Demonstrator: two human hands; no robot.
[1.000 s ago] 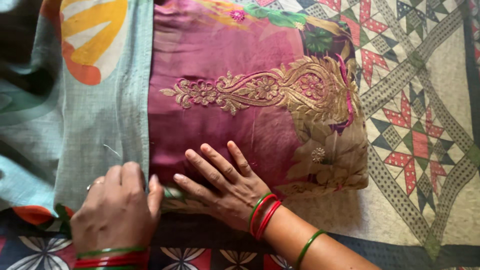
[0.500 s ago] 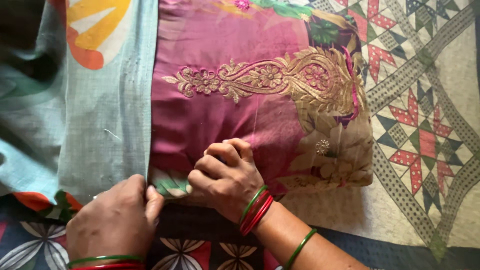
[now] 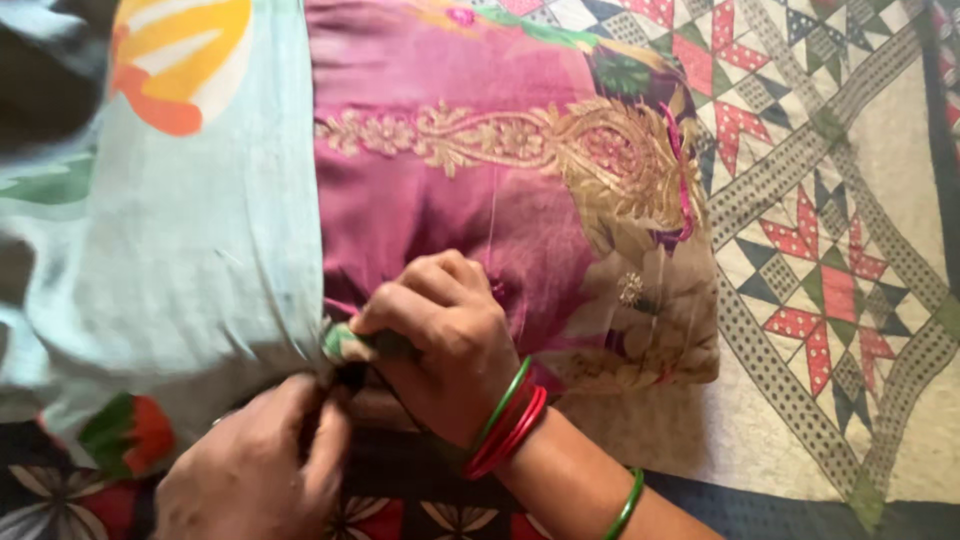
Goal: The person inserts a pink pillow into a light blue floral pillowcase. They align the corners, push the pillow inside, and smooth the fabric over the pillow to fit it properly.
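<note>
A magenta pillow cover with gold embroidery (image 3: 470,190) lies on a patterned quilt. Beside it on the left is a pale blue cloth with orange and green motifs (image 3: 190,260). My right hand (image 3: 440,340), wearing red and green bangles, is curled into a fist and pinches the lower left corner of the magenta cover. My left hand (image 3: 255,475) sits just below it at the bottom edge, fingers closed on the same bunched corner where the blue cloth and the magenta cover meet.
The cream quilt with red, green and black geometric patches (image 3: 830,260) spreads to the right. A dark floral cloth (image 3: 400,510) runs along the bottom edge. A dark fold (image 3: 45,70) lies at the top left.
My right hand went from lying flat on the magenta cover to a fist gripping its corner. My left hand slid down and right under it. The view moved closer.
</note>
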